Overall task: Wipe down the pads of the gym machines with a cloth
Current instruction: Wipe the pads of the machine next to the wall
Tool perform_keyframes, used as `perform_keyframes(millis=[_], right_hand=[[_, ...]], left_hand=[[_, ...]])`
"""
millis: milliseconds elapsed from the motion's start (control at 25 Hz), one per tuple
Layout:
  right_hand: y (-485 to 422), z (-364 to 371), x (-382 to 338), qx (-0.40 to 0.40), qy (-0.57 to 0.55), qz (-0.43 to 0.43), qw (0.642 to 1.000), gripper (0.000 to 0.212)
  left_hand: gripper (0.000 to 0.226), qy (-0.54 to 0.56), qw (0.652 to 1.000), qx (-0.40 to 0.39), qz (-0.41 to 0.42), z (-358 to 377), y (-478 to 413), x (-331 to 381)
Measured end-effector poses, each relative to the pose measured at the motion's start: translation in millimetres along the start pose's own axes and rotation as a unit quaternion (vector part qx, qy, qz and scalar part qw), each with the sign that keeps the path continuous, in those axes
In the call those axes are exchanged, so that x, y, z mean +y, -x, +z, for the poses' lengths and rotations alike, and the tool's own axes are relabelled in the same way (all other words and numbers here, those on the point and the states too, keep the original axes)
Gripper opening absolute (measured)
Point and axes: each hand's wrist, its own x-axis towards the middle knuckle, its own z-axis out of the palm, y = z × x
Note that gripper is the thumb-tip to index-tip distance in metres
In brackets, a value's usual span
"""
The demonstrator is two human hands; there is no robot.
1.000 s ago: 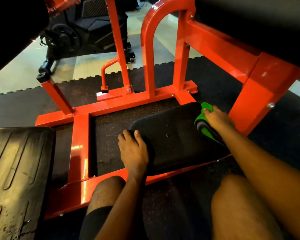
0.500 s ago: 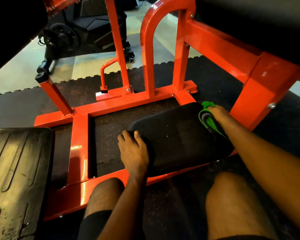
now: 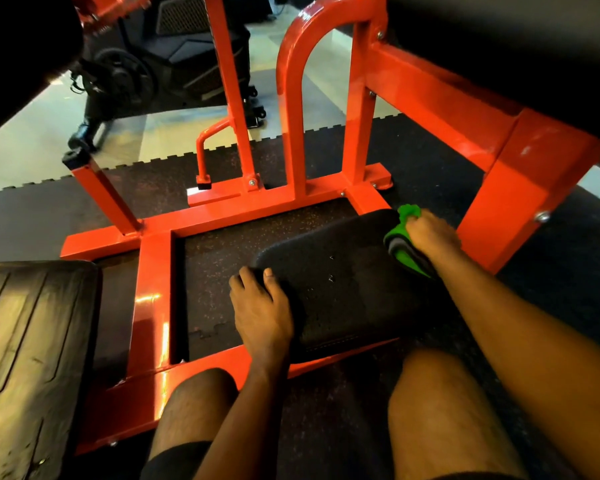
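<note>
The right hand (image 3: 430, 233), gripping the green cloth (image 3: 404, 249), has shifted only slightly at the far right corner of the pad (image 3: 343, 285). It edged outward over the pad's right edge, then came back a touch inward. The right knee (image 3: 440, 386) has slid left, closer to the middle of the pad's near edge.

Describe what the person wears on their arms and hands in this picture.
The left hand and right hand wear no gloves; no watch, band or ring shows. No sleeves reach into view above either wrist.
</note>
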Motion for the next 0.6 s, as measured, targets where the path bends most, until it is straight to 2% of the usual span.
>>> perform_keyframes(millis=[120,280,360,480,600], right_hand=[[-4,3,-3,-0.015,0.003,-0.065,0.998,0.046],[38,5,43,-0.012,0.017,-0.165,0.986,0.049],[27,8,43,0.012,0.033,-0.141,0.989,0.045],[-12,7,3,-0.022,0.026,-0.058,0.998,0.045],[-32,10,-28,-0.030,0.020,-0.033,0.999,0.048]], left_hand=[[0.033,0.005,1.000,0.006,0.000,-1,0,0],[0.030,0.010,1.000,0.015,0.013,0,2,-1],[0.029,0.009,1.000,0.015,0.014,0,1,-2],[0.029,0.004,1.000,0.014,0.004,1,-1,0],[0.029,0.004,1.000,0.016,0.005,0,2,2]])
